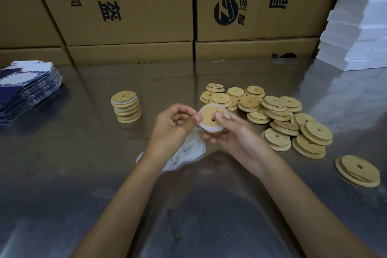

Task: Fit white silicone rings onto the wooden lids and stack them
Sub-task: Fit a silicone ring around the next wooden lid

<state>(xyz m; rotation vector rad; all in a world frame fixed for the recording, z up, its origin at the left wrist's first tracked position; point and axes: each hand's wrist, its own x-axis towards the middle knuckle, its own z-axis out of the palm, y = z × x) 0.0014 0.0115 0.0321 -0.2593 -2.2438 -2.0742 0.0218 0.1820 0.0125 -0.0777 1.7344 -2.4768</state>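
I see the lid (212,118) held above the tabletop (83,153), ring (204,126) around it. My right hand (234,138) grips it from five o'clock; left hand (173,125) fingers (198,117) pinch its nine o'clock rim.

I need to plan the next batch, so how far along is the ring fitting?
Done: a short stack of ringed lids stands on the left. In hand: the right hand holds one lid while the left hand works a white ring around it. Left: a large loose pile of bare lids on the right, and spare rings lying beneath the hands. Most remains.
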